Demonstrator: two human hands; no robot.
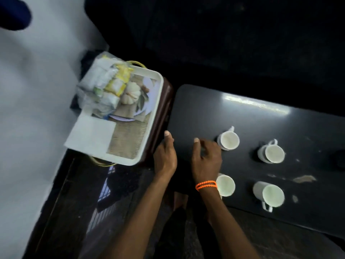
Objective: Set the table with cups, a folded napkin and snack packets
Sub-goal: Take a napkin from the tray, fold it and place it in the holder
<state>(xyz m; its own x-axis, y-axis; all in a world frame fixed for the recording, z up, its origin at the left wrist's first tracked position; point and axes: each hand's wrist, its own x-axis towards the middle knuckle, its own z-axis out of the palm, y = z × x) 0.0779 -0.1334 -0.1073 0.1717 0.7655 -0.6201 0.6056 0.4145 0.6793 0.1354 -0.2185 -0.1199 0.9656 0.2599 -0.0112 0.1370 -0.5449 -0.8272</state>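
Note:
Several white cups stand on the dark table: one far left, one far right, one near left and one near right. My right hand, with orange bead bracelets at the wrist, hovers open just left of the far left cup. My left hand rests empty at the table's left edge, fingers loosely spread. A white tray on a brown stand holds a clear bag of snack packets and a white napkin lying flat.
A pale wall runs along the left. The brown stand sits tight against the table's left end. The glossy dark floor lies below the tray. Worn patches mark the table near its right side.

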